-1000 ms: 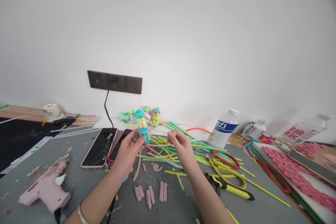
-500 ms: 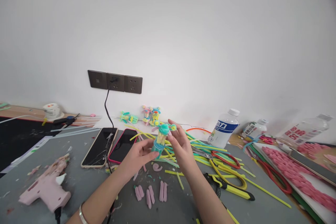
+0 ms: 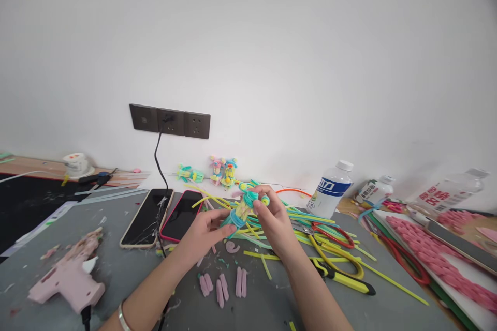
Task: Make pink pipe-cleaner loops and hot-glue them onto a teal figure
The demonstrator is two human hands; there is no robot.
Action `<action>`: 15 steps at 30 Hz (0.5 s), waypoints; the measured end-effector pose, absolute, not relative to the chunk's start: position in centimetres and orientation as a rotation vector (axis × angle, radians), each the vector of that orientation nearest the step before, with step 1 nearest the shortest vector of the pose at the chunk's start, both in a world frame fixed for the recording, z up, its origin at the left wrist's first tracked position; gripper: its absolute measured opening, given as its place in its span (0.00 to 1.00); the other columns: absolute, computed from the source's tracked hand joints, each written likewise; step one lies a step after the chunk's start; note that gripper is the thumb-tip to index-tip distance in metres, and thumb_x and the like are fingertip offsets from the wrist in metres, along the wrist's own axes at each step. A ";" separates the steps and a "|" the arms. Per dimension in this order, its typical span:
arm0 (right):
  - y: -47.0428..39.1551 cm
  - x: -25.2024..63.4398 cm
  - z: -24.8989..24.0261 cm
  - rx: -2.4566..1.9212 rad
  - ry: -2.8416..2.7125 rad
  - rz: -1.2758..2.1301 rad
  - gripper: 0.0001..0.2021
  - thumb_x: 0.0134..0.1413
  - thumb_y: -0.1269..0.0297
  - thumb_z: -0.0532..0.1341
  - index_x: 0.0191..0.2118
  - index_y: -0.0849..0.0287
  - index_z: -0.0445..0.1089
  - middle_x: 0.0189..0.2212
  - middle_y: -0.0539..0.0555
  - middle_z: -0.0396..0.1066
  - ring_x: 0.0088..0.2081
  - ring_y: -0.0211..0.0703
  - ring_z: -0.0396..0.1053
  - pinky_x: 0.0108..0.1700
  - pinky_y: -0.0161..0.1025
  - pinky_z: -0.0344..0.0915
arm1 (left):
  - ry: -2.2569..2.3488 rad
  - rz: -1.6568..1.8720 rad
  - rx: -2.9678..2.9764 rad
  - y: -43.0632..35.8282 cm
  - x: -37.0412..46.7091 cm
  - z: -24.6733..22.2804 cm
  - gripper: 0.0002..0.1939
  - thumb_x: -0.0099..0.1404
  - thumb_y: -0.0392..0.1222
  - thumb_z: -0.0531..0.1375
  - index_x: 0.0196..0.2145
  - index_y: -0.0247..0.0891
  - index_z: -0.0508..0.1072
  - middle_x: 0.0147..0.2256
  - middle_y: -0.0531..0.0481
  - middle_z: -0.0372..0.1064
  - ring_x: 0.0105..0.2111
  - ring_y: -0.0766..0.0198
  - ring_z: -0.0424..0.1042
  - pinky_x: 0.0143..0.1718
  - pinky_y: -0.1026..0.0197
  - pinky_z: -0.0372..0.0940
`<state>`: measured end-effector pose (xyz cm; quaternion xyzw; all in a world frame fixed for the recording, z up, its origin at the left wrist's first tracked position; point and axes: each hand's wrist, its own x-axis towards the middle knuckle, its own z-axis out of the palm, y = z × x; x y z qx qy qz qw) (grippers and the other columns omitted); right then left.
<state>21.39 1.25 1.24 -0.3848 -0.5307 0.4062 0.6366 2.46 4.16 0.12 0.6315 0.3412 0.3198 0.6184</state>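
Note:
A small pipe-cleaner figure, turquoise at the head and base with a yellow middle, leans to the right above the table. My left hand grips its turquoise lower part between thumb and fingers. Closed on the head end is my right hand, its thumb against the turquoise coil and its fingertips partly hidden behind. Below the hands lie short lilac pipe-cleaner pieces in pairs and a lilac curl. Behind them spreads a pile of yellow and green pipe cleaners.
A pink glue gun lies at the left, near two phones. To the right are red-handled scissors, a yellow-handled cutter and a white bottle. Finished-looking figures lean on the wall.
The figure has tipped further to the right. My right hand, earlier spread beside its head, has closed on the head. My left hand keeps its grip on the base.

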 end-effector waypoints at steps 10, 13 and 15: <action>1.1 21.6 1.5 -0.866 -1.215 1.005 0.12 0.56 0.51 0.66 0.39 0.51 0.70 0.32 0.50 0.58 0.35 0.44 0.61 0.35 0.37 0.62 | 0.762 0.763 1.449 3.8 2.5 0.4 0.30 0.56 0.58 0.68 0.50 0.35 0.79 0.43 0.41 0.79 0.44 0.48 0.75 0.44 0.54 0.70; 0.9 21.7 1.6 -0.899 -1.219 0.978 0.13 0.55 0.50 0.66 0.39 0.52 0.70 0.35 0.52 0.61 0.37 0.45 0.63 0.36 0.38 0.63 | 0.775 0.746 1.443 3.8 2.5 0.4 0.30 0.56 0.57 0.68 0.50 0.35 0.79 0.43 0.40 0.79 0.44 0.48 0.75 0.43 0.55 0.70; 0.9 21.8 1.5 -0.912 -1.228 0.963 0.14 0.55 0.49 0.66 0.39 0.52 0.69 0.38 0.54 0.64 0.41 0.48 0.64 0.37 0.39 0.64 | 0.772 0.739 1.440 3.8 2.5 0.3 0.29 0.57 0.56 0.68 0.51 0.34 0.79 0.42 0.40 0.79 0.43 0.48 0.75 0.43 0.55 0.70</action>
